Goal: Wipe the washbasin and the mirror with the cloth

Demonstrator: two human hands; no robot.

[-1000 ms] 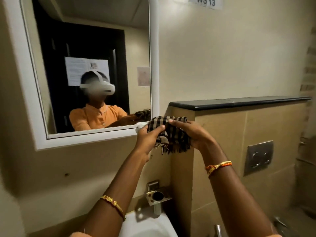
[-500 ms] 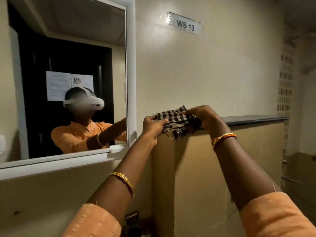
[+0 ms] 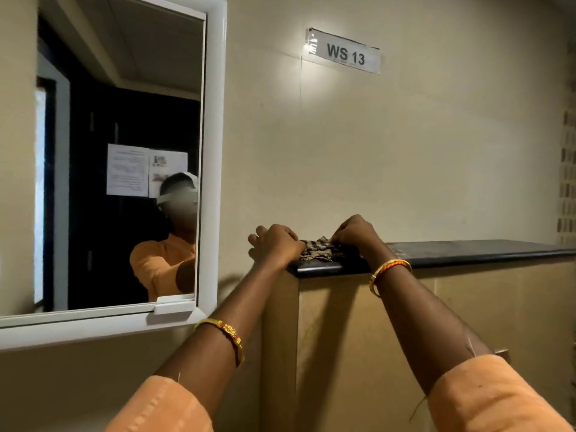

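The checked brown-and-black cloth (image 3: 318,248) lies bunched on the left end of a black ledge (image 3: 467,252). My left hand (image 3: 276,244) grips its left edge with curled fingers. My right hand (image 3: 355,233) pinches its right side against the ledge. The white-framed mirror (image 3: 124,120) hangs on the wall to the left, showing a person in an orange top. The washbasin is out of view.
A "WS 13" sign (image 3: 344,53) is fixed on the beige wall above the ledge. Below the ledge stands a beige tiled partition (image 3: 343,338). A patterned tile strip (image 3: 567,182) runs down the far right edge.
Both hands have lifted the cloth away from the mirror's corner, rightward, and set it down on the black ledge. The view has risen, so the basin and tap have left the frame.
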